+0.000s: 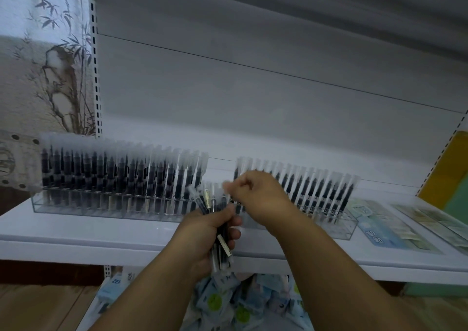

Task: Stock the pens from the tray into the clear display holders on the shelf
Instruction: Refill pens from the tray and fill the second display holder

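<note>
Two clear display holders stand on the white shelf [76, 237]. The left holder [50, 205] is packed with upright dark pens with clear caps. The right holder [347, 226] is also largely filled. My left hand [210, 232] grips a bundle of pens [217, 211] upright in front of the gap between the holders. My right hand [258, 193] is just above the bundle at the left end of the right holder, fingers pinched on the clear cap of one pen [228, 186]. Motion blur hides the fingertips. No tray is in view.
Flat packets with blue and green print [379, 226] lie on the shelf right of the holders. Below the shelf edge sit several small blue and white packs [243, 302]. A slotted upright [97, 77] marks the shelf's left side.
</note>
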A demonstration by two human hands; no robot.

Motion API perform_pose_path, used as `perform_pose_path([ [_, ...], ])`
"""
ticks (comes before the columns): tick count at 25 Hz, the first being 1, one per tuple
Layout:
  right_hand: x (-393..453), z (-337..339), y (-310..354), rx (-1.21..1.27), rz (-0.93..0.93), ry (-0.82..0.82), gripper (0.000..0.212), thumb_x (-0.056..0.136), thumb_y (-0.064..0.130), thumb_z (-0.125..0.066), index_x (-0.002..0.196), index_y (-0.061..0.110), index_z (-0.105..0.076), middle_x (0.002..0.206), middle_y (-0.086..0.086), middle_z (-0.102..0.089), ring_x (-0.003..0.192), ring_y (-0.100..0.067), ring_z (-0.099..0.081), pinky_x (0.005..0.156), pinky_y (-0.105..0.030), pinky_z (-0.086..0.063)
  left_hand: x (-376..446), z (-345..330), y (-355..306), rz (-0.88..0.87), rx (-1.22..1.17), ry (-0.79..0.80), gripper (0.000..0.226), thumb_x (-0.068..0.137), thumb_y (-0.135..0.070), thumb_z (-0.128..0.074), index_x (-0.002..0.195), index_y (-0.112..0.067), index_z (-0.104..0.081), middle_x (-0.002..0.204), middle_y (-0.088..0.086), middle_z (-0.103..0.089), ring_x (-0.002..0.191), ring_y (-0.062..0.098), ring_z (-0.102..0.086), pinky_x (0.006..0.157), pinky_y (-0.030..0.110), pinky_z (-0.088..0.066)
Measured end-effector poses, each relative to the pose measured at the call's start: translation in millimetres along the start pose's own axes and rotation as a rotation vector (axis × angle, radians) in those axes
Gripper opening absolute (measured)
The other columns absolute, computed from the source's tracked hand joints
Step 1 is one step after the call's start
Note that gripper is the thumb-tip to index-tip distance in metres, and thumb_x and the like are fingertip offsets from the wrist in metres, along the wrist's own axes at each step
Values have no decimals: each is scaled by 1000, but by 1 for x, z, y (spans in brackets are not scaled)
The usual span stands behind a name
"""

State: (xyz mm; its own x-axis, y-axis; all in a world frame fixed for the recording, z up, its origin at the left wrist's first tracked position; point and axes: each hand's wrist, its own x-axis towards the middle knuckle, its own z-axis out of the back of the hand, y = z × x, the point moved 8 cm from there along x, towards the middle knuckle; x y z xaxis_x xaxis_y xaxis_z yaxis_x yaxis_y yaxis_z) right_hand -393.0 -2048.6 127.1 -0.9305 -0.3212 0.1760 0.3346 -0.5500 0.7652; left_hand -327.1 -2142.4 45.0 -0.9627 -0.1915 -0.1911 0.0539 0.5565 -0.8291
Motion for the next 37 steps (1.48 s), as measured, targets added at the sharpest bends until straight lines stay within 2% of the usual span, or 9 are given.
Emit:
perform_pose_path([
  [4, -8, 2, -18, 240, -86, 45, 26, 89, 25, -70, 92, -1, -69, 81, -6, -71, 55, -5, -55, 49, -23, -45, -2, -12, 5, 8, 46, 35, 22, 91, -12, -65, 104, 5, -65, 70, 13, -69, 48, 19, -58, 45, 27, -46],
  [6, -5, 24, -26, 355, -111, -124, 19, 90, 27, -69, 86, 8, -71, 66, 8, -62, 51, -3, -48, 49, -20, -39, 0, -9, 7, 18, 33, 16, 24, 93, -16, -63, 104, 5, -65, 73, 15, -71, 48, 20, -58, 44, 27, -47],
  [9, -3, 76, -29, 503, -20, -542, 12, 90, 24, -69, 90, 13, -71, 80, 14, -65, 70, 4, -59, 59, -14, -46, 3, -3, 9, 36, -24, -29, 22, 94, -14, -62, 106, 4, -64, 71, 15, -71, 45, 20, -58, 42, 26, -46],
  [12, -4, 89, -17, 397, 116, -652, 5, 91, 23, -68, 96, 22, -69, 90, 16, -66, 82, 5, -61, 66, -6, -45, 4, -3, 8, 31, -37, -49, 17, 93, -9, -61, 106, 3, -64, 69, 15, -71, 44, 19, -57, 40, 26, -46],
  [21, 11, 69, -1, 140, 215, -524, 10, 90, 27, -68, 84, 19, -67, 82, 17, -63, 79, 5, -59, 66, -11, -42, 9, -7, 9, 20, -27, -37, 16, 93, -7, -59, 106, 2, -64, 72, 15, -71, 45, 19, -57, 43, 26, -46],
  [24, 25, 58, -8, -27, 133, -383, 25, 91, 25, -67, 78, 4, -67, 74, 3, -68, 73, -6, -64, 65, -24, -54, 10, -9, 11, 23, -27, -29, 16, 94, -4, -56, 106, 1, -64, 73, 15, -71, 45, 19, -57, 44, 26, -45],
  [28, 25, 45, -20, -73, 82, -302, 38, 91, 27, -67, 76, -7, -59, 71, -14, -67, 66, -11, -65, 60, -26, -51, 9, -12, 11, 31, -17, -24, 16, 92, 1, -52, 103, 0, -64, 73, 15, -71, 46, 19, -58, 47, 26, -45],
  [32, 30, 44, -20, -135, 36, -216, 45, 88, 34, -69, 58, 8, -48, 54, -13, -52, 54, -23, -58, 66, -33, -56, 9, -12, 11, 40, -13, -8, 20, 92, 2, -52, 108, 2, -65, 77, 17, -73, 49, 20, -60, 48, 27, -46],
  [37, 12, 28, -26, -17, -26, -92, 47, 87, 49, -66, 61, 16, -45, 57, -1, -49, 52, -16, -46, 56, -27, -43, 10, -16, 8, 56, 25, 59, 21, 94, -2, -51, 110, 3, -65, 79, 18, -72, 53, 22, -62, 48, 27, -46],
])
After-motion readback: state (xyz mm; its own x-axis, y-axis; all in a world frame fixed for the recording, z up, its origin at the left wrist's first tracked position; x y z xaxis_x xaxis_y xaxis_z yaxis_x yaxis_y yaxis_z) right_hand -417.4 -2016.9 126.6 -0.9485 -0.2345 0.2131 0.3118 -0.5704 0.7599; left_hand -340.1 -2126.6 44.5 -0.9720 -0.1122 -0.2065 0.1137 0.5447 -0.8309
